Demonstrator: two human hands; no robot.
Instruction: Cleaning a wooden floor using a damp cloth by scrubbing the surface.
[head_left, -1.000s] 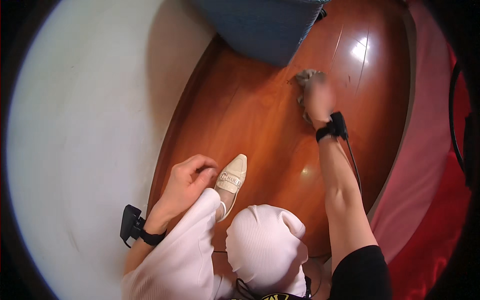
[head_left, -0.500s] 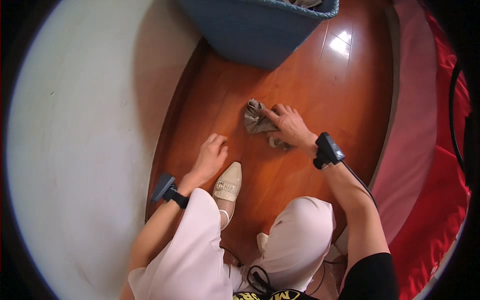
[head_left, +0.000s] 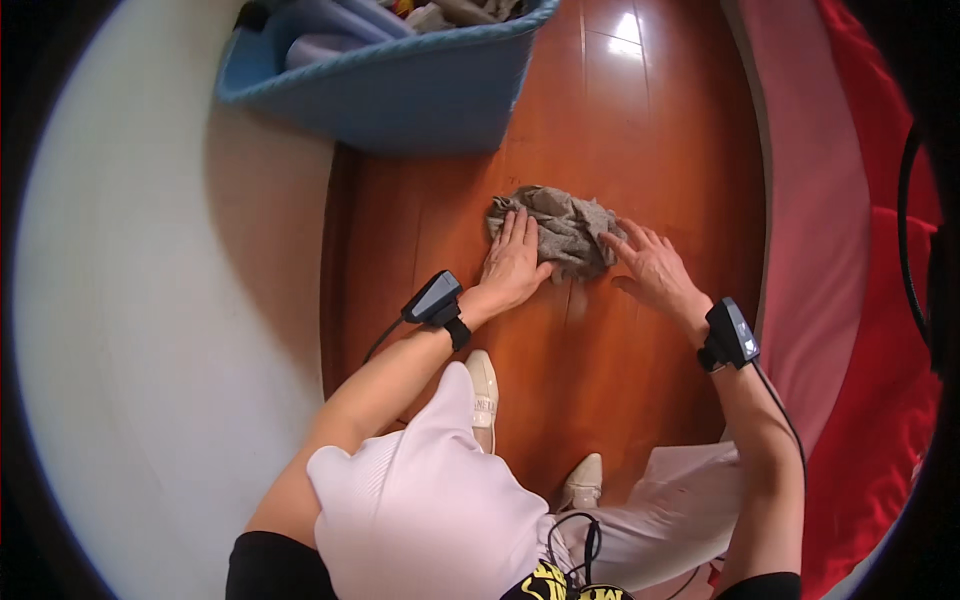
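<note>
Head view: cloth (head_left: 560,230) is on the floor (head_left: 590,370), ahead of my shoes, between my hands. Grey-brown, limp, bunched into a rough oval; surface rumpled, edges ragged, deep folds across the middle.

Left hand (head_left: 512,268): laid out flat, fingers extended and together over the cloth's left part, thumb out to the side near its lower edge. Pressing pose, not gripping. Right hand (head_left: 655,272): fingers spread and slightly bent, tips at the cloth's right edge, thumb clear below. Not gripping either; can't tell if every fingertip makes contact.

Floor is glossy red-brown wood, thin straight seams, bright glare patch near the top. Blue bin (head_left: 420,110) past the cloth, upper left: tapered walls, thick rope-like rim, mixed items inside, some smooth and pale blue-grey, too cropped to identify.

Boxy dark units on black straps at both my wrists, thin cables off them. Shoes (head_left: 480,385) are cream, shiny, pointed. Trousers (head_left: 420,500) pale, finely ribbed. Left side: smooth white surface (head_left: 130,300). Right side: matte pink fabric (head_left: 810,250), then shinier, creased red fabric (head_left: 860,500).
</note>
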